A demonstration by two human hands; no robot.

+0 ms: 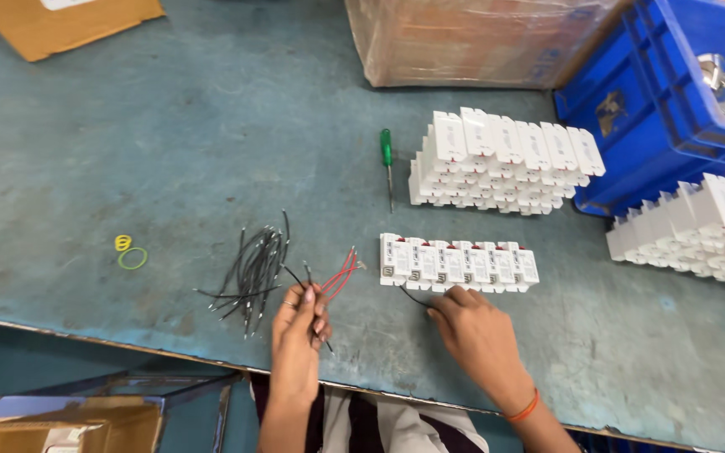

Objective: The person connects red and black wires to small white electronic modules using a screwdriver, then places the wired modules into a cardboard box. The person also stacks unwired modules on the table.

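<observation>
Head camera looks down on the bench: my left hand [299, 323] is pinched around a few short wires [336, 277], red and black, held just above the table edge. My right hand [476, 331] grips one black wire [413, 296] and feeds its end at the row of white switch modules [459, 265], fingertips touching the row's near side. I judge the wiring barely begun: a bundle of black wires [253, 270] lies loose, stacked modules [501, 159] wait behind, green screwdriver [387, 159] untouched.
</observation>
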